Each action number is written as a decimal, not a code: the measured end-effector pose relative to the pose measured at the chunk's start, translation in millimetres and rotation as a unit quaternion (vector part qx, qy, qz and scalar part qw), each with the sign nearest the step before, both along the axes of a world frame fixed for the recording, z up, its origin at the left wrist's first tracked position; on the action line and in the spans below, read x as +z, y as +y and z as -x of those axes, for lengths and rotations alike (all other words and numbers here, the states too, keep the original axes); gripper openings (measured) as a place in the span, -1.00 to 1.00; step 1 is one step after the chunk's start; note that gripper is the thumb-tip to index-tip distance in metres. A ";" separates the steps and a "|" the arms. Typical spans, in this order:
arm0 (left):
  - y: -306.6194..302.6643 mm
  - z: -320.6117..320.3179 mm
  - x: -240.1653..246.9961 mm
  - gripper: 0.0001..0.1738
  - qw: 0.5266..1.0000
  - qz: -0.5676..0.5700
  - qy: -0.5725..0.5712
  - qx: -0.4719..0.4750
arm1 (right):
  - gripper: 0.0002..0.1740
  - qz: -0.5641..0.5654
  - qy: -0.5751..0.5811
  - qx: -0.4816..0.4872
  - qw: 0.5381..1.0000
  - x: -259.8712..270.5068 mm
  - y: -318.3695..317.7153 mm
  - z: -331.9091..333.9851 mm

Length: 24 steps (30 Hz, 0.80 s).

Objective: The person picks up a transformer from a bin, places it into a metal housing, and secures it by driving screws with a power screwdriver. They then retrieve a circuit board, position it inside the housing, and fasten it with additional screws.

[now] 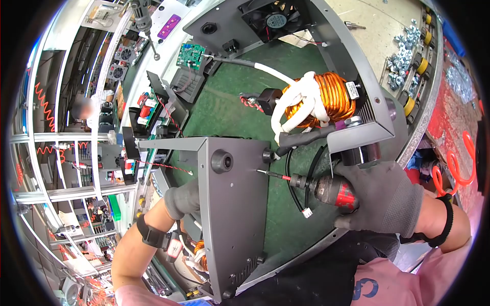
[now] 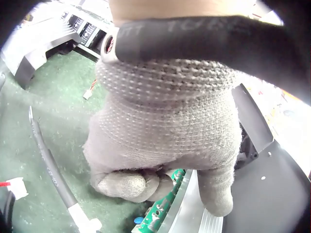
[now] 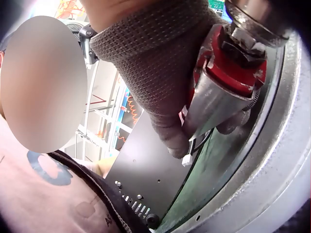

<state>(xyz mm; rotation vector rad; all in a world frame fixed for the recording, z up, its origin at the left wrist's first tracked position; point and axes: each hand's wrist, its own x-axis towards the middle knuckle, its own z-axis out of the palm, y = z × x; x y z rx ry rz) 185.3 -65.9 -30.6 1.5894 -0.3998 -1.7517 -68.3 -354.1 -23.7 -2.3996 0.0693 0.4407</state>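
My gloved right hand (image 1: pixel 383 200) grips a red and silver power screwdriver (image 1: pixel 331 193). Its bit points left, with the tip close to the outer face of a grey metal housing (image 1: pixel 232 204) standing on edge. Round black rubber feet (image 1: pixel 222 161) sit on that face. Behind the housing is my gloved left hand (image 1: pixel 182 200), partly hidden in the head view. The left wrist view shows its fingers curled on one side and the thumb (image 2: pixel 216 194) on the other side of a silver heat sink (image 2: pixel 187 208), beside a green circuit board (image 2: pixel 163 206).
A second grey housing (image 1: pixel 352 56) holds a fan (image 1: pixel 275 20) and a copper-wound coil (image 1: pixel 326 99). Black cables with a white connector (image 1: pixel 307 212) lie on the green mat (image 1: pixel 224 97). Loose screws (image 1: pixel 406 53) are at the upper right. Another screwdriver (image 1: pixel 143 20) hangs at the upper left.
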 end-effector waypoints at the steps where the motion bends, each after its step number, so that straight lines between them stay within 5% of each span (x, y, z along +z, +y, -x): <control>1: 0.7 -0.5 -1.0 -0.43 1.000 -0.002 -0.002 -0.004 | -0.24 0.000 -0.003 0.002 1.000 0.0 -0.1 -0.2; 5: -3.4 1.3 1.6 -0.43 1.000 -0.006 0.014 0.003 | -0.19 0.013 0.007 -0.019 1.000 -2.8 3.3 -4.7; 8: -2.8 -0.2 -2.9 -0.43 1.000 0.015 -0.005 -0.005 | -0.36 0.018 -0.021 0.019 0.999 -3.3 4.5 -6.1; 10: -0.4 -4.7 -13.4 -0.40 0.998 0.046 0.001 -0.036 | -0.42 0.119 -0.097 0.016 0.988 -6.2 10.7 -5.5; 17: -3.9 -4.4 -6.8 -0.36 0.994 0.055 -0.057 -0.073 | -0.46 0.215 -0.084 0.024 0.973 -6.0 21.3 -10.1; 22: -9.6 -12.7 -6.0 -0.46 0.925 0.192 -0.223 -0.242 | -0.43 0.281 -0.091 0.021 0.955 -7.4 27.1 -9.0; 24: -9.0 -11.4 -4.0 -0.49 0.936 0.186 -0.192 -0.231 | -0.42 0.257 -0.105 0.007 0.961 -6.1 25.0 -11.4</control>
